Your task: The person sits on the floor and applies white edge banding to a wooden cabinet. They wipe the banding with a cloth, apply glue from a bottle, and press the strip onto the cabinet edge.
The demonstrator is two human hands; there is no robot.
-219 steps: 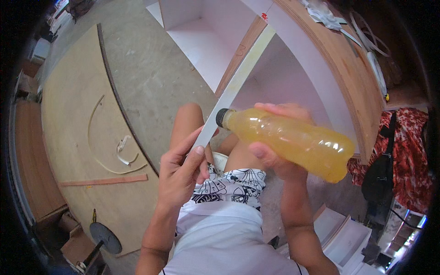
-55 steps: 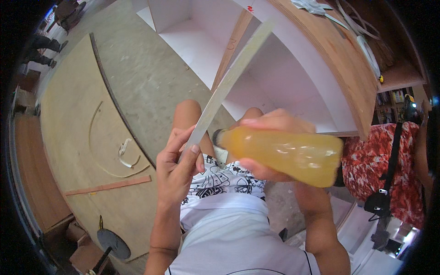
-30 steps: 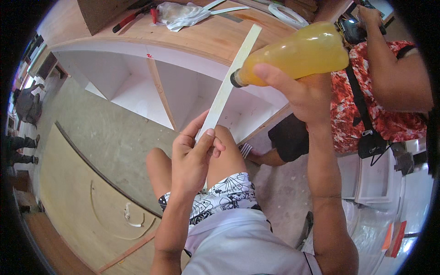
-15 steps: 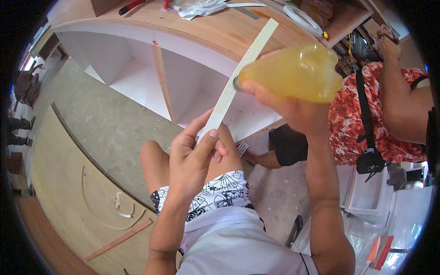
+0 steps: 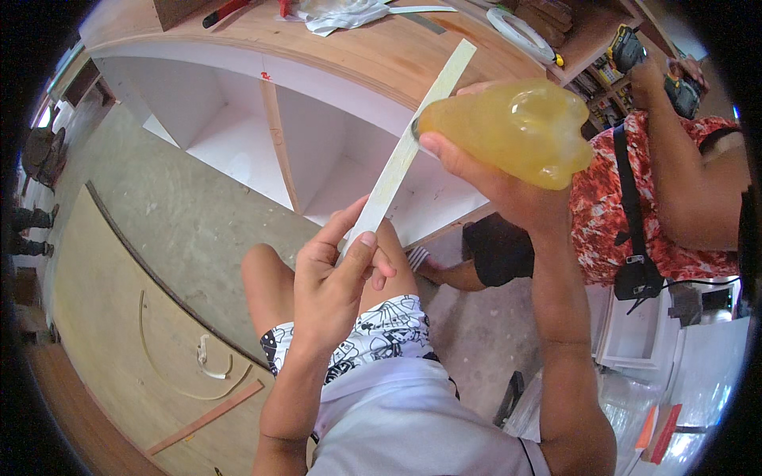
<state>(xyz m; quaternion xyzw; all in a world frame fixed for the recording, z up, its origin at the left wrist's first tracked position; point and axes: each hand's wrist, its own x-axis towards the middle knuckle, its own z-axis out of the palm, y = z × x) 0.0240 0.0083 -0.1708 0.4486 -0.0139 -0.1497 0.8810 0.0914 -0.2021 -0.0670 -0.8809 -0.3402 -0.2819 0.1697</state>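
Observation:
My left hand (image 5: 333, 270) pinches the lower end of a long, narrow whitish strip (image 5: 413, 133), which slants up and to the right. Wrapped around the neck half of a clear plastic bottle (image 5: 516, 131) is my right hand (image 5: 500, 178). The bottle lies nearly sideways and holds yellowish liquid. Its dark mouth meets or nearly meets the middle of the strip; I cannot tell whether they touch. The strip's upper face has a pale yellowish tint. Beyond it stands a wooden cabinet (image 5: 317, 71) with white-lined open compartments.
On the cabinet top lie a crumpled white cloth or plastic (image 5: 337, 12), a red-handled tool (image 5: 225, 11) and a white coil (image 5: 520, 36). At right, a person in a red patterned top (image 5: 611, 198) holds a power drill (image 5: 627, 47). A large curved panel (image 5: 119, 293) covers the left floor.
The bottle has turned slightly, its base dipping a little, while its mouth stays by the strip. The strip has lowered slightly. At right, the other person's hands have shifted and a drill shows.

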